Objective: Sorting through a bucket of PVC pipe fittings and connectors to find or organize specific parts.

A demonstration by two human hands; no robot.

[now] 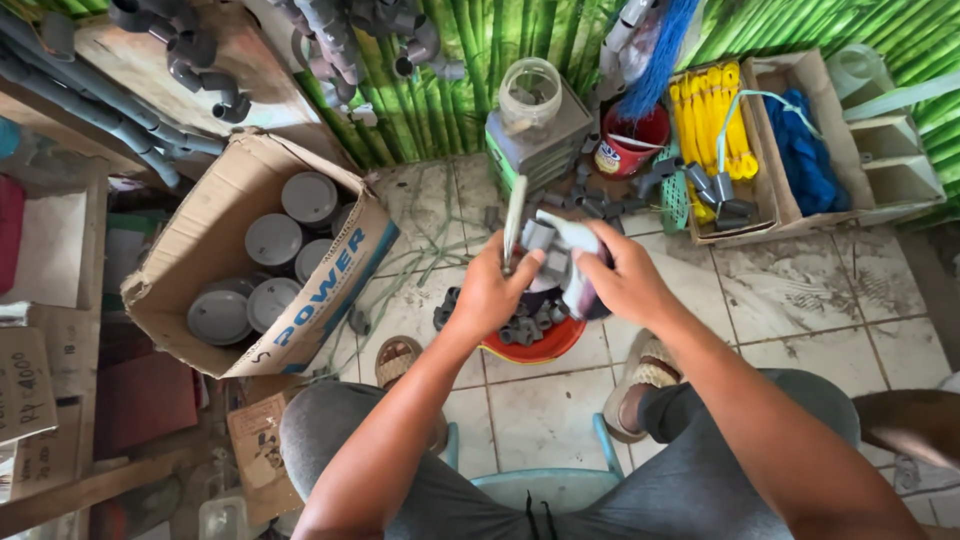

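A seated person's left hand point(490, 295) and right hand point(620, 275) are gripping grey pipe fittings point(545, 245) above a red bowl point(545, 345) of fittings.

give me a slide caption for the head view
Seated person's left hand and right hand hold grey pipe fittings above a red bowl of fittings on a tiled floor.

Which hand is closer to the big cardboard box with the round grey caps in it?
The left hand. It is nearer the open brown cardboard box of round grey caps, which lies to its left on the floor. The right hand is farther, on the other side of the grey fittings both hands hold.
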